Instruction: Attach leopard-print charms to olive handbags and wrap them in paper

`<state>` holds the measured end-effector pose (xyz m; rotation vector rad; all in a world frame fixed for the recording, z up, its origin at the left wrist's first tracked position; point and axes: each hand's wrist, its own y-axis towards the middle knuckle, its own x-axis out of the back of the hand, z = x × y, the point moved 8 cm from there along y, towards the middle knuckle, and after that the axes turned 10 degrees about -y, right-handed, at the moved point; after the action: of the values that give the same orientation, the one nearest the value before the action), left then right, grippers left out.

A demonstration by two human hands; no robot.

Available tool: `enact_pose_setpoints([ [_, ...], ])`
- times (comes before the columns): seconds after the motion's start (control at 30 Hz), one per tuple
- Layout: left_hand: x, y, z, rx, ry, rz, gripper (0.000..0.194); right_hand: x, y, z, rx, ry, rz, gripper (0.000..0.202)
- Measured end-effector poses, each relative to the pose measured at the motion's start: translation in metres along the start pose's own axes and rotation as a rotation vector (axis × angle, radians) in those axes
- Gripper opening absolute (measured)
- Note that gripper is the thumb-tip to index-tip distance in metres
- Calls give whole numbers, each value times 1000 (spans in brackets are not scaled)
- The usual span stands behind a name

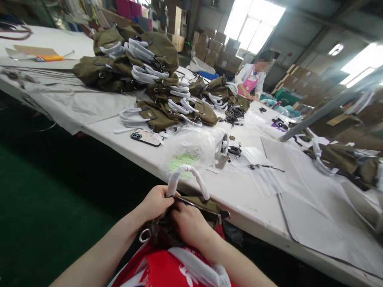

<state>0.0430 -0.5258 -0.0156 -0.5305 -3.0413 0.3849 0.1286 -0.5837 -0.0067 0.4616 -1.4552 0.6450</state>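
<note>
A long white table (320, 223) slants across my view over a dark green floor (36, 199). Beyond it I see a big bright window (254, 24) in the grey back wall (209, 18), with stacked cartons (212, 48) below. More boxes (306, 81) are piled to the right, under a second glaring window (363, 63). Dark beams (326, 24) cross overhead, and I have a grey pole (323, 111) rising at a tilt by the table.

Windows (255, 24): glared white, bleached, brightest light there.
Ceiling: sat in murky shade.
Tabletop (239, 187): was evenly bright.
Floor (60, 223): sank into near-black shadow.
Edges: looked stretched and soft.
Co-worker's face: was pixelated.
</note>
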Motion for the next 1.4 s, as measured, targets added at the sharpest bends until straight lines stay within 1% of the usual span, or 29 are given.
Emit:
enact_pose_setpoints([
  [0.07, 3, 0, -3, -39, 38, -39, 23, -5, 0, 3, 27, 1, 27, 17],
  [0.13, 2, -1, -3, -55, 52, -40, 24, -8, -3, 4, 28, 14, 60, 14],
  [0.2, -2, -5, 2, -39, 80, -19, 24, -1, -12, 8, 52, 65, 56, 12],
  [0.23, -3, -8, 4, -28, 101, -13, 23, 9, -18, 10, 85, 118, 17, 14],
  [0.27, -4, -11, 7, -17, 124, -13, 22, 25, -24, 11, 118, 184, -50, 16],
  [0.3, -5, -14, 9, -10, 149, -11, 21, 45, -30, 8, 138, 255, -147, 17],
  [0.33, -6, -17, 10, -7, 174, -7, 21, 67, -35, -1, 124, 318, -270, 18],
  [0.4, -11, -23, 10, -13, 227, 11, 21, 109, -36, -38, -36, 368, -539, 23],
  [0.43, -14, -25, 9, -17, 256, 26, 22, 122, -31, -60, -152, 347, -631, 25],
  [0.47, -18, -27, 7, -20, 286, 41, 21, 127, -18, -82, -249, 311, -655, 25],
  [0.5, -21, -29, 5, -24, 314, 55, 20, 125, 1, -101, -312, 278, -620, 23],
  [0.57, -25, -30, 2, -30, 357, 77, 17, 106, 50, -126, -328, 191, -461, 16],
  [0.63, -27, -31, 0, -37, 375, 86, 17, 76, 95, -135, -283, 66, -288, 15],
  [0.67, -27, -32, -1, -44, 376, 86, 17, 63, 112, -135, -263, 11, -235, 14],
  [0.73, -27, -33, -2, -61, 372, 81, 19, 45, 134, -128, -244, -45, -204, 13],
  [0.77, -26, -34, -2, -68, 368, 76, 21, 40, 140, -123, -243, -58, -211, 12],
  [0.83, -23, -34, 0, -71, 353, 60, 23, 38, 146, -115, -246, -70, -234, 9],
  [0.87, -21, -33, 2, -67, 338, 52, 24, 41, 147, -114, -248, -70, -245, 11],
  [0.97, -15, -28, 8, -39, 234, 44, 26, 60, 136, -122, -271, -40, -273, 19],
  [1.03, -8, -22, 11, -10, 138, 27, 25, 78, 114, -131, -307, 23, -332, 22],
  [1.07, -4, -18, 13, 9, 99, 10, 24, 88, 97, -134, -327, 66, -380, 25],
  [1.1, 0, -13, 14, 31, 71, -9, 23, 102, 74, -135, -326, 196, -522, 25],
  [1.13, 3, -9, 16, 59, 51, -21, 22, 113, 50, -133, -311, 333, -626, 24],
  [1.17, 6, -5, 17, 84, 36, -29, 21, 119, 28, -128, -303, 449, -683, 24],
  [1.2, 8, -1, 17, 104, 25, -33, 20, 120, 12, -117, -259, 526, -659, 23],
  [1.23, 8, 3, 16, 116, 20, -30, 20, 117, 0, -100, -180, 565, -578, 20],
  [1.27, 8, 6, 15, 119, 20, -23, 19, 110, -7, -81, -81, 561, -466, 18],
  [1.33, 6, 11, 11, 110, 39, -10, 18, 85, -14, -44, 80, 429, -222, 16],
  [1.4, 3, 13, 8, 95, 66, -6, 18, 51, -10, -28, 108, 204, -26, 17],
])
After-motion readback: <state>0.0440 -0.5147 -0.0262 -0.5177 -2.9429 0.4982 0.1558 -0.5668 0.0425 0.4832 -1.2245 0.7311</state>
